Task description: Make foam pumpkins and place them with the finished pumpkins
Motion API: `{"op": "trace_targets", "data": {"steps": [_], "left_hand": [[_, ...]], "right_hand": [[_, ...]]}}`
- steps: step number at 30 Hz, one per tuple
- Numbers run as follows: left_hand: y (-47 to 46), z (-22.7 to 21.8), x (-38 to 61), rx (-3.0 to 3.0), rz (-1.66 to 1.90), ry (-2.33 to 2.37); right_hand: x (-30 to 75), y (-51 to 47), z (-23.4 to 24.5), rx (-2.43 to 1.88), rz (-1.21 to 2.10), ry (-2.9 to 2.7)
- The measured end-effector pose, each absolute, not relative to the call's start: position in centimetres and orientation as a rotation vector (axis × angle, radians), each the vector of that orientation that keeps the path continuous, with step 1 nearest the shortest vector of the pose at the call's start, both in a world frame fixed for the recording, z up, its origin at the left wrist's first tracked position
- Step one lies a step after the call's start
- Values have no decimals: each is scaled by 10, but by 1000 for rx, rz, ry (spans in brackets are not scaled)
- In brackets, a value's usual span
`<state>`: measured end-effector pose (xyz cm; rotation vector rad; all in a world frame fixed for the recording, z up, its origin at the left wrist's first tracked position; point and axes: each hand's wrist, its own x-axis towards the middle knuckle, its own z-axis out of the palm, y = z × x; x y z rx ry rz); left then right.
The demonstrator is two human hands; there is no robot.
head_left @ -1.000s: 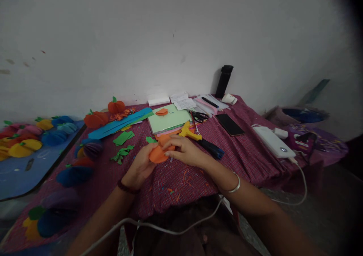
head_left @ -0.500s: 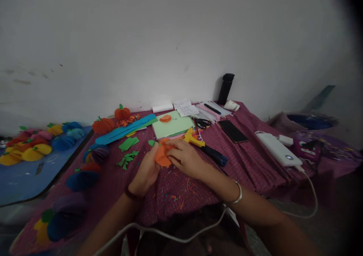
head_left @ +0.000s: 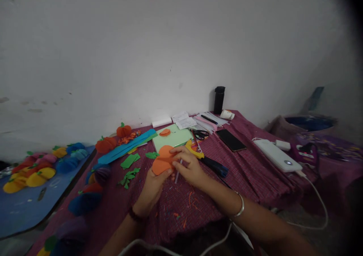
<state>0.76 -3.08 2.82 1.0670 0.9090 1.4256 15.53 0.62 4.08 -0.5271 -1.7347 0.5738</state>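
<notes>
Found the orange paper [head_left: 162,164] lifted just clear of the worktop [head_left: 249,165], at the near middle, directly in front of the body. Recorded its long axis as running from near-left up to far-right, rounded edge toward the left. Noted both hands in contact with it, neither nearer than the other: left hand [head_left: 153,186] underneath and on the near side, right hand [head_left: 190,169] against the far-right end. Judged the left hand closed on the lower edge, thumb pressed up against the sheet. Judged the right hand closed likewise, fingertips [head_left: 178,160] pinched together on the upper edge. Saw a thin pale stick [head_left: 177,176] hanging below the right fingers; could not settle, in the dim and blurred view, whether gripped or merely lying behind. Logged a yellow glue gun [head_left: 194,152] just beyond the right hand, apart from it. Logged scissors [head_left: 201,134], a green sheet [head_left: 173,138] and a phone [head_left: 231,140] farther back; green scraps [head_left: 128,174] to the left; paper pumpkins [head_left: 124,130] near the wall; a power bank [head_left: 276,155] well off to the right.
</notes>
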Motion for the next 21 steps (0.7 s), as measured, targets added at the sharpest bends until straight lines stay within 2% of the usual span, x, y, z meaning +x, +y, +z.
{"op": "trace_targets", "data": {"steps": [10, 17, 21], "left_hand": [[-35, 27, 8, 1396, 1498, 1477], [-34, 37, 3, 1272, 1442, 1233], [-34, 37, -1, 1311, 1411, 1203]], "right_hand": [[155, 8, 41, -515, 556, -1734], [164, 7, 42, -490, 237, -1937], [165, 6, 43, -504, 253, -1923]]}}
